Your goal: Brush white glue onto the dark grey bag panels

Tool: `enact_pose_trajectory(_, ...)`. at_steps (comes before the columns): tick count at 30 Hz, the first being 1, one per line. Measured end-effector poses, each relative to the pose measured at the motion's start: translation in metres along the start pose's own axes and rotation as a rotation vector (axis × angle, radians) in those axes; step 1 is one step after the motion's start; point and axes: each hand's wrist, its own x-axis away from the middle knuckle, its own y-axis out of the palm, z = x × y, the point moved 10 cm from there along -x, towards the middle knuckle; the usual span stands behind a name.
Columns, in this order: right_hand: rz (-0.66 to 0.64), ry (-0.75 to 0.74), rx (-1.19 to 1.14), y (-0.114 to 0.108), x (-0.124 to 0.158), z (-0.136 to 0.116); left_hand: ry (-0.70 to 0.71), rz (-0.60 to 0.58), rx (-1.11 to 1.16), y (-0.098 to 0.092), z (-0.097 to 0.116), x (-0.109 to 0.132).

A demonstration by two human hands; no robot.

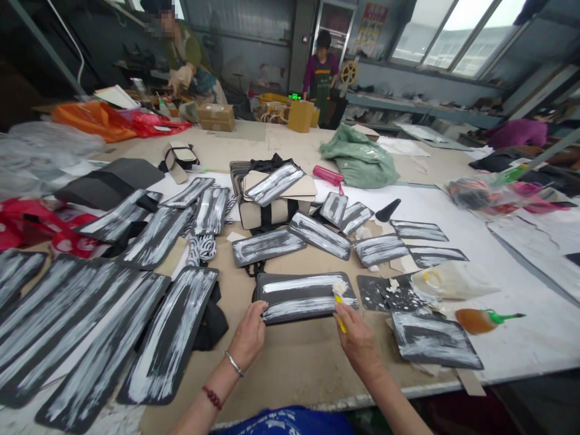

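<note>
Before me lies a dark rectangular panel (303, 293) with streaks of white paste along its long sides. My left hand (248, 332) pinches its near left corner. A brush with a yellow handle (342, 323) is gripped in my right hand (357, 339); its pasty bristles touch the panel's right end. To the right is a paste-spattered dark board (378, 293) beside a whitish plastic container (453, 281) lying on its side. A coated panel (437, 339) rests closer to me. Left of my hands is another coated panel (170, 335).
Several more coated panels (81, 314) spread across the left. An orange bottle with a green nozzle (475, 320) lies at right. Beige cases (267, 211) stand at the middle, and a green bag (360, 158) sits behind. Two people (321, 75) are across the table.
</note>
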Motion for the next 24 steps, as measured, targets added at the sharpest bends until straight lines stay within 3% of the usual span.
enact_pose_trajectory(8,-0.052,-0.008,-0.027,-0.001,-0.019,0.038,0.024,0.009,-0.062,0.003,0.004,0.003)
enact_pose_trajectory(12,-0.065,-0.015,-0.177,-0.013,-0.017,0.014,-0.053,0.041,0.056,0.0,0.001,0.003)
enact_pose_trajectory(16,0.019,0.066,-0.377,-0.028,-0.021,-0.016,-0.297,0.149,0.151,-0.011,-0.023,0.006)
enact_pose_trajectory(19,0.004,0.198,-0.563,-0.011,-0.022,-0.022,-0.325,0.205,-0.056,-0.017,-0.025,0.006)
enact_pose_trajectory(24,-0.056,0.538,-0.759,0.032,-0.004,-0.004,-0.28,0.094,-0.335,0.006,-0.013,0.002)
